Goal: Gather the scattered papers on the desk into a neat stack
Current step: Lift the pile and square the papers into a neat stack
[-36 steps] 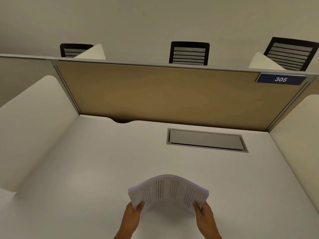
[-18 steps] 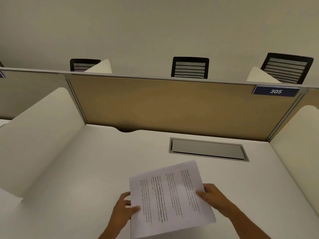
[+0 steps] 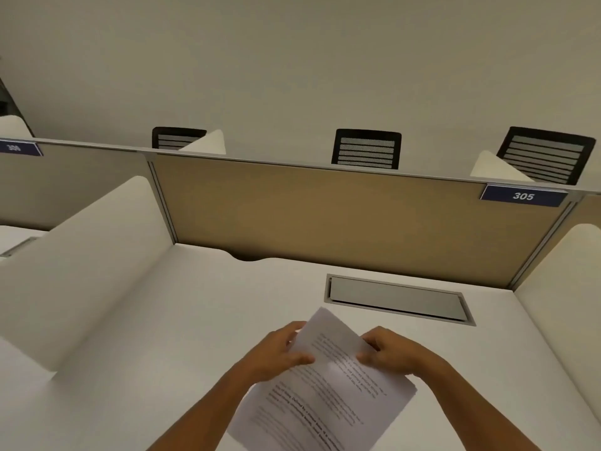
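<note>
A stack of white printed papers (image 3: 325, 395) is held over the white desk (image 3: 182, 320), turned at an angle with one corner pointing away from me. My left hand (image 3: 276, 353) grips the stack's upper left edge, thumb on top of the sheets. My right hand (image 3: 390, 353) grips the upper right edge the same way. The sheets lie together as one pile with printed text facing up. No other loose sheets show on the desk.
A grey cable hatch (image 3: 398, 299) is set into the desk behind the papers. A tan partition (image 3: 341, 219) with a blue "305" sign (image 3: 523, 196) closes the back. White side dividers (image 3: 74, 262) flank the desk. Black chair backs (image 3: 366, 148) stand beyond.
The papers went from a bowed bundle to a flat, angled stack. Both hands slid forward from the stack's near and side edges to its far end.
</note>
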`<action>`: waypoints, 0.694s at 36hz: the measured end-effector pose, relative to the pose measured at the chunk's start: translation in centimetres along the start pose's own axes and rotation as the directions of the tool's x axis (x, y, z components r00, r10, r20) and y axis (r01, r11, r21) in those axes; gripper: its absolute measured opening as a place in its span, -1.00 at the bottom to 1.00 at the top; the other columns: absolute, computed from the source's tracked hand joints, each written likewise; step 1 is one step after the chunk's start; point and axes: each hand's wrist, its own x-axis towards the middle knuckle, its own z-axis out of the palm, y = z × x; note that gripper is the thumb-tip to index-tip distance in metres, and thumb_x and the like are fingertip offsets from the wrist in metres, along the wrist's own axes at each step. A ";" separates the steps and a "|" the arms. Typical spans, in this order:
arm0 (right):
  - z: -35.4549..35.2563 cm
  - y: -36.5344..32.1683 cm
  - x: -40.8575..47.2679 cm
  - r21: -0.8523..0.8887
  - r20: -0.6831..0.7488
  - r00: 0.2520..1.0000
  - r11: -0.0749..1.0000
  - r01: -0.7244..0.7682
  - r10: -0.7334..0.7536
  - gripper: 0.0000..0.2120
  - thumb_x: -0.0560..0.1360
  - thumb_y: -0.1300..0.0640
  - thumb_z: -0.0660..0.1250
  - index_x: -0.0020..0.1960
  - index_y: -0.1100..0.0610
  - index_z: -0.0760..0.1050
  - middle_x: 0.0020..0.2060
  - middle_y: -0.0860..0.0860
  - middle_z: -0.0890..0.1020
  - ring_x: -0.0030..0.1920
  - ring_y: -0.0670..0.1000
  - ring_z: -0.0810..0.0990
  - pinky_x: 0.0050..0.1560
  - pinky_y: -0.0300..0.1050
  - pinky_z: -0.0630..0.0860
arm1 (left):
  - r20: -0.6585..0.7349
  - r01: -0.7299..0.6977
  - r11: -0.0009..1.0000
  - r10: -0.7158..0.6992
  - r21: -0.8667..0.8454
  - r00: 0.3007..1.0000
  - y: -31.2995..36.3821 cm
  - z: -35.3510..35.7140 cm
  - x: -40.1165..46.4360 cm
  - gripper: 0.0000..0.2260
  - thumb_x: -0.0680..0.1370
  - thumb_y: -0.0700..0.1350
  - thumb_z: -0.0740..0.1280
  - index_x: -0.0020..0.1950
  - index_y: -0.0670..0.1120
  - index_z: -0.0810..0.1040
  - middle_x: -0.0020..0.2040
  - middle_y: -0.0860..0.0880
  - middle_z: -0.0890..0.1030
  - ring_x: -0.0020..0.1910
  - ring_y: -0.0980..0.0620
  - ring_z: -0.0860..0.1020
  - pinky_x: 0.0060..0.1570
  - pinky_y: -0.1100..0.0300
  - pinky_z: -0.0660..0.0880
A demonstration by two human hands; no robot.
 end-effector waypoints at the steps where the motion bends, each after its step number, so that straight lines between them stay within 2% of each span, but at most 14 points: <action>1: -0.3 -0.6 0.1 -0.037 0.005 1.000 0.999 0.004 -0.004 -0.80 0.55 -0.03 0.27 0.05 -0.05 0.64 -0.07 -0.08 0.73 -0.09 -0.06 0.74 -0.01 -0.09 0.69 | 0.014 -0.010 1.000 0.010 0.000 1.000 0.2 0.2 0.1 -0.54 0.41 0.24 0.41 0.28 0.30 0.39 0.16 0.19 0.63 0.01 0.13 0.69 -0.03 0.11 0.67; 4: -1.3 -1.9 0.3 -0.145 -0.025 0.999 0.989 0.032 -0.036 -0.88 0.52 -0.07 0.28 0.00 -0.16 0.59 -0.09 -0.17 0.67 -0.07 -0.09 0.70 -0.08 -0.17 0.62 | -0.030 -0.044 0.993 0.042 -0.105 0.999 0.1 0.7 0.1 -0.79 0.48 0.11 0.40 0.11 0.21 0.58 0.04 0.15 0.71 -0.08 0.10 0.72 -0.10 0.12 0.68; 6: -2.0 -2.4 0.3 -0.156 -0.078 0.995 0.986 0.055 -0.068 -0.86 0.50 -0.13 0.31 0.01 -0.18 0.59 -0.08 -0.19 0.66 -0.07 -0.11 0.68 -0.07 -0.17 0.60 | -0.091 -0.072 0.974 0.053 -0.216 0.994 -0.1 0.9 -0.2 -0.83 0.51 0.02 0.40 0.09 0.11 0.63 0.01 0.09 0.73 -0.09 0.02 0.73 -0.12 0.10 0.68; 8: -2.6 -2.4 0.1 -0.060 -0.125 0.989 0.996 0.072 -0.079 -0.82 0.47 -0.16 0.38 0.02 -0.14 0.62 -0.06 -0.16 0.71 -0.09 -0.09 0.71 -0.05 -0.13 0.66 | -0.161 -0.095 0.943 0.045 -0.319 0.986 -0.3 1.2 -0.5 -0.80 0.50 -0.02 0.42 0.11 0.01 0.64 0.01 0.01 0.74 -0.09 -0.05 0.73 -0.13 0.07 0.68; 11: -3.3 -1.4 -1.0 0.218 -0.151 0.982 0.966 0.140 -0.109 -0.79 0.46 -0.12 0.45 0.04 -0.07 0.64 -0.08 -0.05 0.77 -0.08 -0.02 0.76 -0.03 -0.09 0.69 | -0.254 -0.121 0.895 0.008 -0.430 0.967 -0.7 1.7 -1.0 -0.79 0.50 -0.08 0.44 0.12 -0.08 0.65 0.00 -0.06 0.74 -0.09 -0.11 0.73 -0.14 0.03 0.68; 13: -3.2 -0.3 -1.9 0.378 -0.184 0.973 0.903 0.202 -0.140 -0.74 0.46 -0.12 0.47 0.07 -0.02 0.66 -0.04 0.02 0.76 -0.01 0.04 0.75 -0.03 -0.11 0.65 | -0.312 -0.137 0.857 -0.028 -0.497 0.950 -1.1 2.1 -1.4 -0.77 0.48 -0.12 0.46 0.11 -0.12 0.66 0.00 -0.11 0.74 -0.07 -0.15 0.72 -0.11 0.00 0.67; 16: -1.4 2.1 -2.2 0.599 -0.231 0.960 0.755 0.267 -0.157 -0.66 0.48 -0.01 0.49 0.16 0.17 0.62 0.08 0.19 0.71 0.13 0.20 0.69 0.12 0.03 0.63 | -0.379 -0.152 0.817 -0.086 -0.556 0.921 -1.8 2.5 -1.9 -0.76 0.41 -0.11 0.45 0.05 -0.12 0.69 -0.04 -0.14 0.74 -0.09 -0.16 0.71 -0.16 0.08 0.65; 18: 0.7 3.2 -2.1 0.668 -0.234 0.961 0.694 0.267 -0.145 -0.68 0.49 0.15 0.49 0.20 0.25 0.61 0.14 0.23 0.69 0.19 0.23 0.66 0.21 0.04 0.61 | -0.389 -0.153 0.802 -0.105 -0.577 0.915 -2.3 3.0 -2.1 -0.77 0.40 -0.11 0.45 0.02 -0.11 0.70 -0.06 -0.14 0.74 -0.11 -0.17 0.71 -0.19 0.11 0.64; 20: 3.0 3.9 -1.9 0.695 -0.235 0.965 0.673 0.252 -0.119 -0.69 0.50 0.25 0.48 0.23 0.26 0.62 0.18 0.22 0.69 0.22 0.21 0.65 0.18 -0.06 0.60 | -0.377 -0.140 0.799 -0.115 -0.585 0.919 -2.8 3.6 -2.1 -0.79 0.40 -0.11 0.46 0.01 -0.10 0.71 -0.07 -0.14 0.74 -0.13 -0.16 0.71 -0.21 0.14 0.63; 22: 5.2 4.2 -1.7 0.706 -0.262 0.963 0.669 0.231 -0.055 -0.73 0.50 0.23 0.47 0.20 0.19 0.66 0.15 0.17 0.71 0.20 0.19 0.66 0.13 -0.12 0.61 | -0.354 -0.115 0.808 -0.122 -0.578 0.927 -3.3 4.1 -2.2 -0.86 0.43 -0.14 0.48 -0.02 -0.07 0.72 -0.08 -0.12 0.75 -0.13 -0.13 0.72 -0.21 0.15 0.63; 25: 7.7 4.5 -1.5 0.694 -0.315 0.948 0.691 0.203 0.037 -0.79 0.54 0.07 0.44 0.17 0.01 0.68 0.10 0.06 0.74 0.14 0.06 0.70 0.11 -0.11 0.61 | -0.317 -0.074 0.825 -0.131 -0.560 0.939 -4.1 4.8 -2.4 -0.86 0.41 -0.11 0.51 -0.05 -0.06 0.73 -0.09 -0.11 0.75 -0.12 -0.13 0.72 -0.17 0.13 0.64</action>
